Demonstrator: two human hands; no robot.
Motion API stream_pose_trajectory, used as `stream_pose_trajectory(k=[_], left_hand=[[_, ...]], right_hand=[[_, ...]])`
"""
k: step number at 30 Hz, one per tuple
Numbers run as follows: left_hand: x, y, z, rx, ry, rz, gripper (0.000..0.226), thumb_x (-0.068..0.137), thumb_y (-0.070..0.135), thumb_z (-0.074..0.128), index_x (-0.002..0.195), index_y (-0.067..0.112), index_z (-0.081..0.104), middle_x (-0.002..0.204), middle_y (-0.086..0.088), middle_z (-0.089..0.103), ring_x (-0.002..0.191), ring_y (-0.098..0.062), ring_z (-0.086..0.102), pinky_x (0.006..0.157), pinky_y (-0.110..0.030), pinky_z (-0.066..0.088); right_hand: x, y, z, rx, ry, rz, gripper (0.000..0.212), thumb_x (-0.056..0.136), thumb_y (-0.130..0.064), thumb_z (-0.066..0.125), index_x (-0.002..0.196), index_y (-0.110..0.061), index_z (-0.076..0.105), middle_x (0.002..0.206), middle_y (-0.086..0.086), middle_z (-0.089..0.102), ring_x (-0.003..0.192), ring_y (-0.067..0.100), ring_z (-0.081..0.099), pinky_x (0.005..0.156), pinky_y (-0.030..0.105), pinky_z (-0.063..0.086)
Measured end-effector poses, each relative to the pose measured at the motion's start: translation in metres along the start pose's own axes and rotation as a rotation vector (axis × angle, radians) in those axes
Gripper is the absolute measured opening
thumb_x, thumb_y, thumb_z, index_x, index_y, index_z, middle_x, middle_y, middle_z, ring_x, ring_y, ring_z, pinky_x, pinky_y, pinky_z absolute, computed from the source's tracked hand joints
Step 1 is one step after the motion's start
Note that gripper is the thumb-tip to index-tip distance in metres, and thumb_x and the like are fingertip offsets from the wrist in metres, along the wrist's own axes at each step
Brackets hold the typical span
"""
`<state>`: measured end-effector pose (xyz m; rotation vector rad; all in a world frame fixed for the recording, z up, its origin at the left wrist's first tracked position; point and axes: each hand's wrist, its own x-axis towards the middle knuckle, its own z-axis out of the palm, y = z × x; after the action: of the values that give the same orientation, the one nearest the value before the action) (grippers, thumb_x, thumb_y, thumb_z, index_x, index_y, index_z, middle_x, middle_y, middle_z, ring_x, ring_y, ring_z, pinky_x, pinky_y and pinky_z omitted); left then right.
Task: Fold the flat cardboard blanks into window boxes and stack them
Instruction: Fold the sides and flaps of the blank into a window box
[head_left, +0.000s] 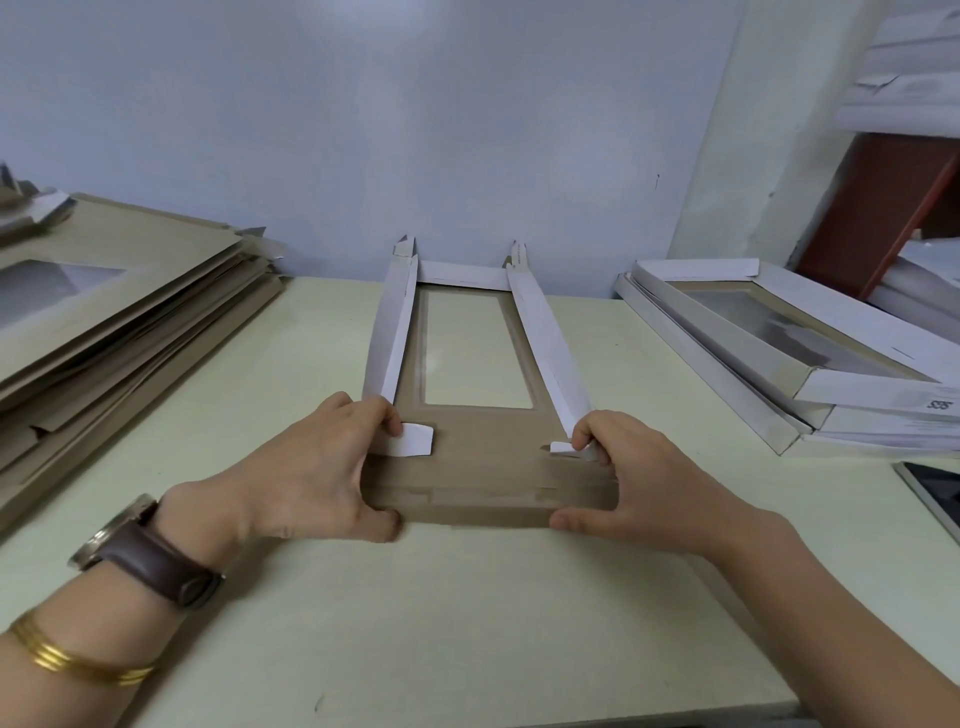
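Half-folded brown cardboard window box (488, 436) mid pale-green bench (467, 623), side walls (387, 332) up | left hand (311, 467), right hand (634, 478): each grip clamped on a near corner, apparently holding white tabs (415, 439) in for the end flap (488, 499) | flat brown blanks (130, 312) left of box, finished white boxes (779, 353) right

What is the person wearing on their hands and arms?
No gloves and no sleeves show. Behind the left hand, the wrist carries a watch with a dark brown strap and silver-toned case; further up that forearm sit thin gold bangles. The right hand and forearm wear nothing.
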<state>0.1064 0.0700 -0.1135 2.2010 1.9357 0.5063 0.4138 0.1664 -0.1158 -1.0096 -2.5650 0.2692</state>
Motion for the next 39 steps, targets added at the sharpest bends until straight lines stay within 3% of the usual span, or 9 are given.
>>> stream_pose_trajectory(k=[8,15,19,23,27,29,31,36,39], left_hand=[[0.001,-0.002,0.005,0.021,0.057,0.042,0.056,0.056,0.052,0.054,0.105,0.033,0.036,0.088,0.014,0.049,0.094,-0.004,0.036,0.073,-0.024,0.045],[0.005,-0.009,0.006,-0.072,0.1,0.071,0.032,0.078,0.032,0.065,0.101,0.034,0.043,0.088,0.016,0.052,0.093,-0.002,0.04,0.073,-0.02,0.04],[0.006,-0.014,0.005,-0.138,0.136,0.065,0.018,0.088,0.033,0.064,0.097,0.028,0.049,0.079,0.006,0.052,0.085,-0.001,0.044,0.066,-0.019,0.037],[0.009,-0.015,0.004,-0.203,0.151,0.07,0.017,0.089,0.03,0.063,0.094,0.027,0.047,0.081,0.002,0.057,0.074,-0.009,0.048,0.062,-0.023,0.039],[0.014,-0.015,0.005,-0.315,0.194,0.007,0.027,0.092,0.028,0.059,0.105,0.036,0.037,0.084,-0.003,0.062,0.061,-0.009,0.046,0.058,-0.019,0.04],[0.017,-0.014,0.007,-0.358,0.209,-0.027,0.035,0.094,0.025,0.057,0.11,0.04,0.03,0.084,-0.014,0.063,0.056,-0.01,0.042,0.061,-0.029,0.043],[0.018,-0.012,0.008,-0.372,0.227,-0.034,0.042,0.094,0.022,0.056,0.109,0.045,0.024,0.076,-0.019,0.058,0.053,-0.011,0.039,0.058,-0.028,0.04],[0.018,-0.011,0.008,-0.331,0.256,0.0,0.043,0.094,0.02,0.056,0.101,0.048,0.025,0.08,-0.017,0.057,0.06,-0.011,0.041,0.059,-0.028,0.037],[0.019,-0.01,0.007,-0.348,0.271,0.026,0.045,0.094,0.016,0.055,0.102,0.047,0.024,0.086,-0.021,0.06,0.07,-0.028,0.047,0.065,-0.039,0.042]], right_hand=[[-0.001,0.006,-0.002,-0.013,-0.129,0.014,0.046,0.056,-0.041,0.053,0.097,-0.041,0.032,0.098,-0.023,0.039,0.096,0.001,0.043,0.068,0.021,0.04],[0.005,0.009,0.0,0.066,0.008,0.02,0.033,0.069,-0.006,0.058,0.089,-0.029,0.046,0.087,-0.018,0.053,0.081,0.005,0.047,0.064,0.02,0.033],[0.006,0.011,-0.001,0.103,0.063,0.052,0.02,0.081,-0.015,0.065,0.087,-0.028,0.052,0.08,-0.008,0.052,0.078,0.006,0.047,0.062,0.021,0.032],[0.008,0.014,-0.002,0.246,0.141,0.117,0.031,0.081,-0.017,0.069,0.093,-0.038,0.05,0.086,-0.009,0.056,0.078,0.005,0.049,0.062,0.016,0.036],[0.01,0.018,0.004,0.38,0.229,0.171,0.045,0.084,-0.018,0.069,0.106,-0.045,0.041,0.074,-0.017,0.062,0.07,0.008,0.052,0.064,0.018,0.041],[0.011,0.02,0.008,0.378,0.268,0.168,0.05,0.085,-0.017,0.067,0.111,-0.045,0.034,0.065,-0.022,0.057,0.066,0.005,0.049,0.06,0.013,0.038],[0.012,0.021,0.011,0.373,0.3,0.165,0.051,0.087,-0.018,0.065,0.108,-0.046,0.028,0.058,-0.019,0.05,0.061,0.005,0.044,0.057,0.013,0.036],[0.013,0.02,0.014,0.298,0.305,0.165,0.036,0.091,-0.026,0.06,0.1,-0.043,0.03,0.058,-0.012,0.041,0.057,0.006,0.04,0.053,0.019,0.03],[0.012,0.019,0.015,0.256,0.296,0.163,0.028,0.092,-0.028,0.057,0.098,-0.046,0.036,0.067,-0.01,0.04,0.064,0.007,0.041,0.057,0.025,0.029]])
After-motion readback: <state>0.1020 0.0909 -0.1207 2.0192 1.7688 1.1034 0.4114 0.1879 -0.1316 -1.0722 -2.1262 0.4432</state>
